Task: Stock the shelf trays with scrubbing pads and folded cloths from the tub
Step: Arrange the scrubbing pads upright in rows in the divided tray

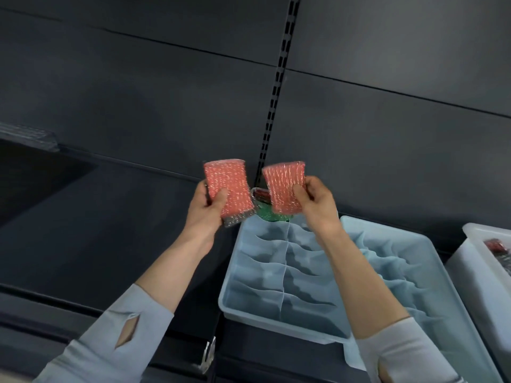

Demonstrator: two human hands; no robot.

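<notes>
We hold one red scrubbing pad point(229, 186) pinched in our left hand point(206, 210) and another point(284, 186) in our right hand point(318, 201), both raised above the blue divided tray point(276, 275) on the shelf, probably so each can drop upright into its own compartment.

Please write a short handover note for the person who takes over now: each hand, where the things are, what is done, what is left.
Left hand: grips a red pad, with a grey one under it.
Right hand: grips another red pad.
Both pads are held up over the far end of the blue divided tray.
Done: green pad and something red sit at that tray's far end.
Left: the tray's other compartments show empty; the second blue tray too. Tub not clearly in view.
</notes>
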